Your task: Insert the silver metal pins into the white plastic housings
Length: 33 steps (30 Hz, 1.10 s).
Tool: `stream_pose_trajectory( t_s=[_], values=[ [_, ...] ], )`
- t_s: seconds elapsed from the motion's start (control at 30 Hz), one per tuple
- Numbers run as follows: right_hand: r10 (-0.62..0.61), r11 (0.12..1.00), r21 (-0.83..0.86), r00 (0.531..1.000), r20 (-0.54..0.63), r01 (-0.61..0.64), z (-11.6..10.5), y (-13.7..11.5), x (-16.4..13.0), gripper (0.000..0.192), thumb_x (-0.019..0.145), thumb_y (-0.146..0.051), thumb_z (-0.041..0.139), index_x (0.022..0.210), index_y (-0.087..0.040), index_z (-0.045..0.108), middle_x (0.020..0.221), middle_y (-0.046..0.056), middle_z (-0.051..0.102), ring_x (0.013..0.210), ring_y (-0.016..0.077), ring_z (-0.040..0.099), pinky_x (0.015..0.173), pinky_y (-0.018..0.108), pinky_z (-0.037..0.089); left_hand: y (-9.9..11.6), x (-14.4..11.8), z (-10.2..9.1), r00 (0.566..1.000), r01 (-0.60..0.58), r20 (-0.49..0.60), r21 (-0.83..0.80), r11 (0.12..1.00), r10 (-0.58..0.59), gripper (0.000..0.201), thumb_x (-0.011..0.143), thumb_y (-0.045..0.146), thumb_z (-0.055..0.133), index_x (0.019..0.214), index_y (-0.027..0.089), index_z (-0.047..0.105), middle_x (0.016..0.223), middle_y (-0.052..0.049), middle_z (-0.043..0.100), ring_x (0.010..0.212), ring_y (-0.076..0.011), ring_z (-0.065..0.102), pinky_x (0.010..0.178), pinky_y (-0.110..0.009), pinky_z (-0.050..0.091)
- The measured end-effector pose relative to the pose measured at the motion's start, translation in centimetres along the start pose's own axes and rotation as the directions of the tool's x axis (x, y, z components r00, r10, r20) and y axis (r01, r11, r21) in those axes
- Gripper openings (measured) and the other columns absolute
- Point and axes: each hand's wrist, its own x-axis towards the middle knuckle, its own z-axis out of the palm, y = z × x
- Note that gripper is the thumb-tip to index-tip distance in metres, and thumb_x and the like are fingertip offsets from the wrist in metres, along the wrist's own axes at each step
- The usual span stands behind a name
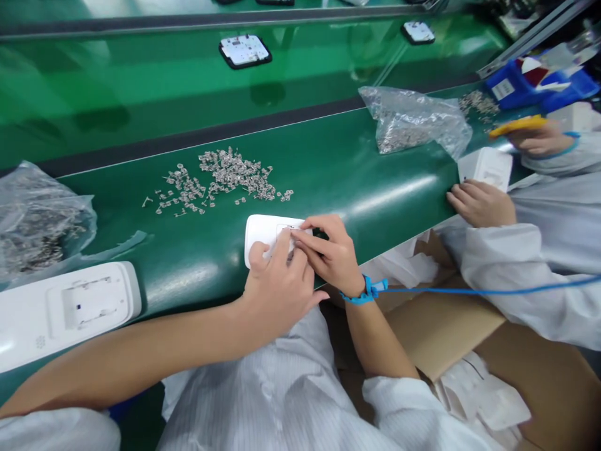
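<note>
A small white plastic housing (pixel 256 230) lies on the green bench right in front of me, partly covered by my fingers. My left hand (pixel 282 279) is over it, fingers bent down and pressing on its top face, thumb sticking out to the right. From the right, my right hand (pixel 331 250) meets it, index finger and thumb brought together at the recess in the housing. Whatever is between those fingertips is too small and hidden to make out. Behind the housing lies a loose heap of small metal contact pieces (pixel 235 175).
A larger white housing (pixel 101 300) and a plastic bag of metal pieces (pixel 42 219) lie left. Another bag (pixel 413 122) is back right. Circuit boards in black frames (pixel 244 51) sit beyond the ledge. A co-worker's hand (pixel 483 203) holds a housing; a cardboard box (pixel 446 326) stands below.
</note>
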Motion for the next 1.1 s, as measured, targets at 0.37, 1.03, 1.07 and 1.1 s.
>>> stream_pose_trajectory(
  t_s=[0.37,1.03,1.07,1.1],
  values=[
    [-0.029,0.999,-0.013,0.998,0.053,0.029,0.0,0.5,-0.2,0.052,0.098,-0.016,0.06,0.141,-0.044,0.06,0.122,0.006,0.065,0.113,0.0249,0.06,0.096,0.048,0.05,0.0,0.0,-0.5,0.999,-0.014,0.047,0.044,0.999,0.012,0.048,0.097,0.06,0.063,0.109,0.015,0.075,0.122,-0.012,0.069,0.132,-0.0389,0.054,0.091,-0.049,0.037],
    [-0.059,0.994,-0.087,0.997,0.046,0.063,-0.1,-0.2,0.4,0.043,0.099,-0.012,0.054,0.135,-0.034,0.064,0.126,0.009,0.065,0.115,0.0255,0.061,0.096,0.048,0.053,-1.0,0.1,-0.9,0.964,-0.208,0.189,0.093,0.974,0.188,0.075,0.092,0.066,0.067,0.126,-0.001,0.071,0.126,-0.025,0.071,0.118,-0.0378,0.064,0.097,-0.046,0.043],
    [-0.027,0.997,-0.068,1.0,0.008,0.028,-0.1,-0.3,0.8,0.04,0.098,-0.014,0.056,0.132,-0.032,0.066,0.123,0.009,0.066,0.113,0.025,0.062,0.095,0.047,0.053,-1.0,0.0,-0.9,0.962,-0.22,0.183,0.087,0.972,0.201,0.075,0.092,0.066,0.066,0.126,-0.001,0.071,0.124,-0.025,0.072,0.114,-0.0369,0.065,0.097,-0.045,0.044],
    [0.011,0.998,-0.055,1.0,-0.023,-0.012,-0.1,-0.5,1.2,0.035,0.096,-0.016,0.058,0.127,-0.029,0.068,0.12,0.009,0.067,0.11,0.0249,0.063,0.095,0.047,0.053,-1.0,0.0,-0.8,0.962,-0.229,0.173,0.084,0.97,0.212,0.074,0.093,0.066,0.066,0.125,-0.001,0.072,0.122,-0.025,0.072,0.112,-0.0362,0.066,0.097,-0.045,0.044]
  ],
)
